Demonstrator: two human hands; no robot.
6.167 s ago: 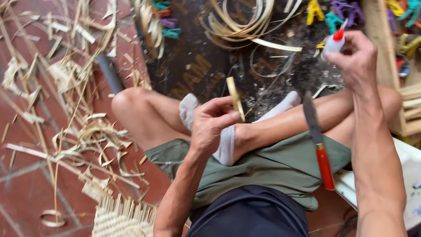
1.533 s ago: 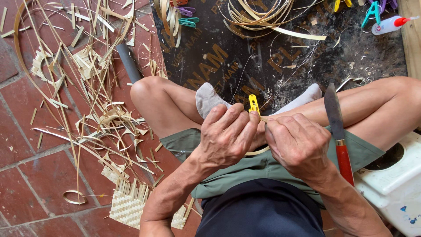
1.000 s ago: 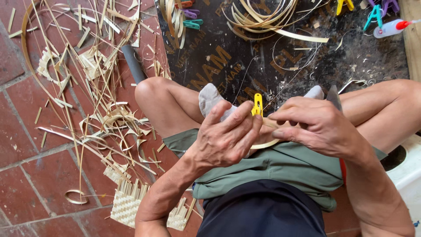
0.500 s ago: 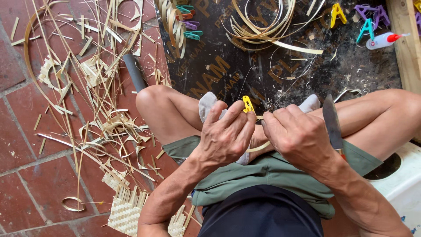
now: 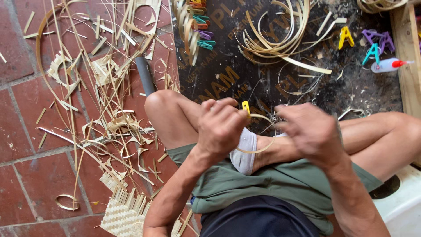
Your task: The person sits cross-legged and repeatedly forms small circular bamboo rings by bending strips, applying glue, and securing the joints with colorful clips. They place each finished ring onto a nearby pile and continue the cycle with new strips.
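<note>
left hand (image 5: 221, 127) pinched on a thin bamboo strip loop (image 5: 263, 136) with yellow clip (image 5: 246, 107), over crossed legs; right hand (image 5: 313, 131) blurred, grip unclear. clipping the loop, seemingly; next likely needs steady overlap.

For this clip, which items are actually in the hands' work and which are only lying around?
In the work:
left hand
right hand
yellow clip
thin bamboo strip loop

Lying about:
glue bottle
loose clothespins
coiled strips
woven mat piece
scraps on the brick floor
</note>
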